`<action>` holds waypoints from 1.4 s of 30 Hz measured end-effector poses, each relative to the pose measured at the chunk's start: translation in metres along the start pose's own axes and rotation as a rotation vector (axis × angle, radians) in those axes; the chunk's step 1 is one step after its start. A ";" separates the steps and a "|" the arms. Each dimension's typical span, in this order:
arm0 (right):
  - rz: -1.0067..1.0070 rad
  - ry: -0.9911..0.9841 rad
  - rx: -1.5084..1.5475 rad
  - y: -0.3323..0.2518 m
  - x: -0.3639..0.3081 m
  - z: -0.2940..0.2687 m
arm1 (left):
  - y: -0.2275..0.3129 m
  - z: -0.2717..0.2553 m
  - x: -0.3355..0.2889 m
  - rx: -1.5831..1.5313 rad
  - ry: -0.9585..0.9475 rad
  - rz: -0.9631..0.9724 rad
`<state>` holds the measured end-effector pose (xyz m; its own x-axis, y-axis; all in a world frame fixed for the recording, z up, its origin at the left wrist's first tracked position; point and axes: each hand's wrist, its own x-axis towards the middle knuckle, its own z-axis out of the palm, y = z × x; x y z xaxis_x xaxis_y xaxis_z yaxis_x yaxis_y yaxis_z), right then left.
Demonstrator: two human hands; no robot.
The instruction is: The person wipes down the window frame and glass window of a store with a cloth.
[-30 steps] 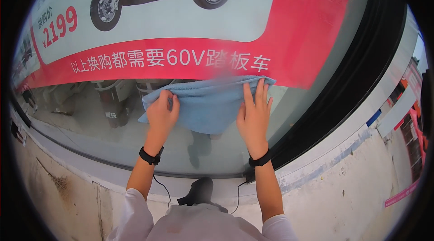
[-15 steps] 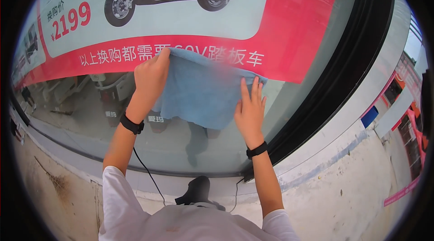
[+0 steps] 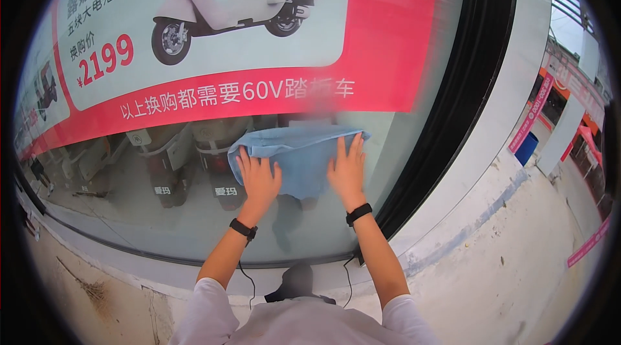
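Note:
A light blue cloth (image 3: 302, 167) lies against the shop window (image 3: 207, 232), just below the red lower band of a poster (image 3: 381, 89). Its upper edge is folded over and creased. My left hand (image 3: 259, 180) rests on the cloth's left part with its fingers spread. On the right part, my right hand (image 3: 347, 173) presses with outstretched fingers near the upper right corner. Both hands are open, palms toward the glass. A hazy smear shows on the poster band above the cloth.
Behind the glass stand several scooters (image 3: 165, 164). A thick black window frame (image 3: 462, 105) borders the pane on the right, beside a pale wall panel (image 3: 479, 151). My dark shoe (image 3: 299, 280) and thin black cables (image 3: 349, 283) are below. A blue bin (image 3: 527, 149) stands farther right.
My left hand has let go of the cloth's upper left corner, come down and spread its fingers on it. The cloth's upper edge has dropped and folded over. The view has shifted.

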<state>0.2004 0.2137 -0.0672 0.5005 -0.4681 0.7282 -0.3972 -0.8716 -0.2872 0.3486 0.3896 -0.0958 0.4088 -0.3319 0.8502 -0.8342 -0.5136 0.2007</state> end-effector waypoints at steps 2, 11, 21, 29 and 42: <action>0.026 -0.033 0.011 0.009 -0.008 0.009 | -0.035 0.017 -0.027 0.014 -0.035 0.091; -0.080 0.179 0.203 0.000 0.043 -0.010 | -0.072 -0.058 0.126 0.020 -0.014 0.633; -0.284 0.359 0.172 -0.059 0.083 0.002 | -0.061 -0.042 0.154 0.046 0.200 0.531; -0.212 0.105 0.314 0.011 0.047 0.000 | -0.094 -0.064 0.147 0.111 -0.155 0.782; -0.253 0.299 0.164 -0.024 0.133 -0.048 | -0.060 -0.105 0.225 0.192 0.210 0.728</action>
<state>0.2398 0.1791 0.0664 0.3115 -0.1950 0.9300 -0.1505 -0.9765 -0.1544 0.4519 0.4292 0.1341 -0.3112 -0.4910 0.8137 -0.7792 -0.3583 -0.5142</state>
